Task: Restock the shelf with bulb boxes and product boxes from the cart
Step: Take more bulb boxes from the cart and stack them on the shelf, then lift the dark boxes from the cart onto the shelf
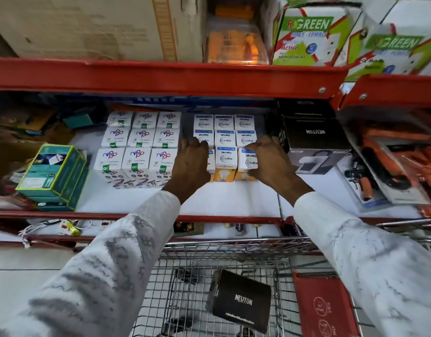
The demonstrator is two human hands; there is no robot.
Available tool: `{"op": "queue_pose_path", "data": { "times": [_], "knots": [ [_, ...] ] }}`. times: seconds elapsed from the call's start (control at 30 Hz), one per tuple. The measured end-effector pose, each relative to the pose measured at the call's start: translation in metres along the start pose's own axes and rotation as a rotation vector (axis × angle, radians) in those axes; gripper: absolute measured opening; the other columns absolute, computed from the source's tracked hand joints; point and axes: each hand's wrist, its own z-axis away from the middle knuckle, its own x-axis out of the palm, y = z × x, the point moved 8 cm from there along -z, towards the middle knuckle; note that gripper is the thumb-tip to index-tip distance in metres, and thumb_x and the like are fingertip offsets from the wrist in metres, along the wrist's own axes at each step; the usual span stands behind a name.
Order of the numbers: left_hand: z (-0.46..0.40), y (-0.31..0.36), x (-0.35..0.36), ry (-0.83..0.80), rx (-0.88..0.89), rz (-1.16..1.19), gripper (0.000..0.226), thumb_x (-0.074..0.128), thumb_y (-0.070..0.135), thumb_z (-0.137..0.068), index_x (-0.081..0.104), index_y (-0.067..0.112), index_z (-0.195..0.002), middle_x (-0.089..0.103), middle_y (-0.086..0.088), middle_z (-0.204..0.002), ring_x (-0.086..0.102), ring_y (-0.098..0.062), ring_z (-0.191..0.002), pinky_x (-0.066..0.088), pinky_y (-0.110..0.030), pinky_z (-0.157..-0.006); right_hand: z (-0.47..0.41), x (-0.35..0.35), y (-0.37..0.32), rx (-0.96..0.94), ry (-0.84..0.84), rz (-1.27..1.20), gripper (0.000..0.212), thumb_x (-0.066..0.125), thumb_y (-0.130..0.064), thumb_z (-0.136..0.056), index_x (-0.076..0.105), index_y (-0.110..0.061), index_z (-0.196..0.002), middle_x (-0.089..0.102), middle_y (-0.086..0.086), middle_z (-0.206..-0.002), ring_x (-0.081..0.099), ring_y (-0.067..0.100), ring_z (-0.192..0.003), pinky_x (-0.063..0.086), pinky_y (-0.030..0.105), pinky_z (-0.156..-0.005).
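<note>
A block of white and orange bulb boxes (225,152) stands on the white shelf (229,203), in three rows. My left hand (190,164) rests against the block's front left box, fingers bent over its top. My right hand (270,161) presses on the front right box from the right side. Both hands flank the front row; a firm grasp is not visible. Left of them stands a second block of white bulb boxes (139,144). A black product box (241,300) lies in the wire cart (224,249) below.
Black product boxes (311,135) are stacked right of my right hand. Green boxes (54,176) sit at the shelf's left, orange tool packs (389,166) at the right. A red shelf beam (161,74) overhangs the shelf. A red flap (323,307) lies in the cart.
</note>
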Motion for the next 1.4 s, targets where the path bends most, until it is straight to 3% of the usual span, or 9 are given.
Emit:
{"op": "queue_pose_path", "data": {
  "times": [0.3,0.5,0.7,0.87,0.97,1.07,1.2,1.33,1.4],
  "knots": [
    [0.011,-0.005,0.008,0.053,0.047,0.045,0.064,0.074,0.007,-0.066,0.056,0.006,-0.128,0.051,-0.018,-0.133,0.024,-0.043,-0.144,0.038,-0.05,-0.115,0.007,0.014,0.003,-0.026,-0.022,-0.035,0.077,0.079,-0.02,-0.075,0.046,-0.017,-0.145,0.048,0.01,-0.134,0.046,0.029,-0.125,0.045,0.036,-0.099],
    [0.087,0.019,-0.003,0.053,0.121,0.005,0.069,0.067,0.026,-0.078,0.045,0.015,-0.143,0.039,-0.013,-0.153,0.033,-0.038,-0.14,0.041,-0.055,-0.105,0.083,0.007,-0.012,-0.068,0.117,0.0,0.071,0.072,-0.024,-0.079,0.046,-0.017,-0.144,0.046,0.008,-0.144,0.042,0.031,-0.132,0.045,0.04,-0.103],
    [0.187,0.028,0.033,0.103,0.202,0.135,0.056,0.066,0.029,-0.077,0.055,0.018,-0.131,0.053,-0.011,-0.141,0.047,-0.036,-0.127,0.046,-0.049,-0.095,0.2,0.032,-0.013,-0.022,0.245,-0.193,0.046,0.063,-0.022,-0.088,0.058,-0.017,-0.133,0.054,0.007,-0.136,0.046,0.025,-0.125,0.041,0.036,-0.107],
    [0.252,0.017,0.125,-0.23,-0.047,0.381,0.053,0.058,0.044,-0.081,0.054,0.024,-0.13,0.055,-0.002,-0.134,0.051,-0.025,-0.122,0.049,-0.046,-0.099,0.288,0.117,0.022,0.277,0.117,-0.36,0.039,0.06,-0.029,-0.089,0.061,-0.02,-0.126,0.056,0.005,-0.129,0.053,0.024,-0.119,0.048,0.04,-0.098],
    [0.271,0.015,0.175,-0.448,-0.273,0.551,0.052,0.07,0.033,-0.081,0.056,0.013,-0.128,0.061,-0.01,-0.127,0.059,-0.029,-0.117,0.053,-0.041,-0.094,0.321,0.188,0.051,0.595,-0.139,-0.413,0.052,0.061,-0.037,-0.09,0.054,-0.011,-0.134,0.057,0.017,-0.133,0.053,0.034,-0.122,0.043,0.034,-0.099],
    [0.279,0.018,0.201,-0.565,-0.404,0.653,0.036,0.067,0.02,-0.089,0.061,0.004,-0.12,0.068,-0.015,-0.118,0.062,-0.028,-0.1,0.048,-0.026,-0.077,0.344,0.24,0.064,0.918,-0.385,-0.656,0.057,0.054,-0.043,-0.095,0.053,-0.001,-0.132,0.058,0.024,-0.134,0.058,0.035,-0.119,0.043,0.028,-0.086],
    [0.288,0.017,0.214,-0.612,-0.462,0.737,0.02,0.069,0.017,-0.088,0.064,0.014,-0.108,0.063,0.001,-0.101,0.055,-0.016,-0.094,0.043,-0.01,-0.065,0.343,0.256,0.069,0.866,-0.457,-0.696,0.049,0.039,-0.041,-0.091,0.072,-0.007,-0.105,0.071,0.021,-0.115,0.065,0.033,-0.103,0.049,0.034,-0.082],
    [0.284,0.016,0.193,-0.545,-0.458,0.84,0.015,0.072,0.015,-0.086,0.068,0.03,-0.086,0.069,0.01,-0.089,0.068,-0.023,-0.089,0.048,-0.022,-0.067,0.335,0.211,0.071,0.833,-0.312,-0.787,0.031,0.049,-0.038,-0.088,0.074,-0.02,-0.093,0.074,0.011,-0.104,0.067,0.029,-0.094,0.052,0.035,-0.083],
    [0.279,0.019,0.161,-0.507,-0.436,0.889,0.019,0.072,0.015,-0.087,0.067,0.033,-0.082,0.07,0.015,-0.083,0.068,-0.013,-0.076,0.05,-0.023,-0.063,0.325,0.166,0.066,0.823,-0.23,-0.824,0.025,0.052,-0.025,-0.096,0.073,-0.012,-0.095,0.071,0.007,-0.091,0.063,0.014,-0.074,0.045,0.024,-0.066]
  ]
}}
